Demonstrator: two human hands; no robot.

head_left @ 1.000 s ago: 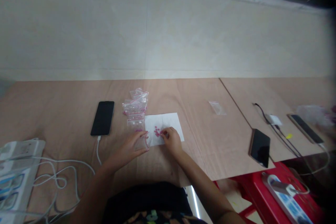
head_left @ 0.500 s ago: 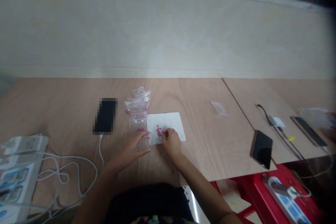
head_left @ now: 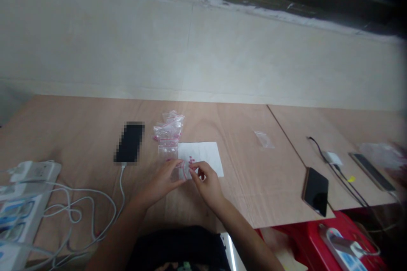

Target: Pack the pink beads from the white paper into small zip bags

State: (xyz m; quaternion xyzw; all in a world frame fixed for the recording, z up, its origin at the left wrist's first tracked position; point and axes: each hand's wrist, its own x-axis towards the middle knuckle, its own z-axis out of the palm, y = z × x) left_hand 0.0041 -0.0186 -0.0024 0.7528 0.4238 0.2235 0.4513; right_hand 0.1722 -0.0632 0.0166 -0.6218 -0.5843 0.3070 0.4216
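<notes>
Tiny round magenta beads (head_left: 191, 161) lie in a loose cluster near the lower edge of a white paper sheet (head_left: 206, 154), which rests flat on a pale plywood table (head_left: 63, 131), set back from the table's near edge. The beads look smooth and glossy, though they are too small for us to see much detail.

Our left hand (head_left: 160, 185) holds a small clear plastic zip bag (head_left: 179, 171) with a pink seal at the sheet's lower left corner, its fingers (head_left: 173, 168) curled closed around the thin film. Our right hand (head_left: 207, 184) is just beside it, its fingers (head_left: 199, 172) pinched together at the bag's upper edge; we cannot tell whether they grip the film or a bead.

Just past the sheet's left edge lies a crumpled heap of similar glossy, pink-sealed zip bags (head_left: 167, 133). Further left are a black smartphone (head_left: 129, 142) with a blurred screen and a white charging cable (head_left: 121, 186), which runs toward a white power strip (head_left: 30, 194) at the table's left corner. To the right, a lone clear bag (head_left: 263, 139) lies flat. A black tablet (head_left: 316, 192) sits near the dark seam, where a second plywood table (head_left: 359, 127) begins.
</notes>
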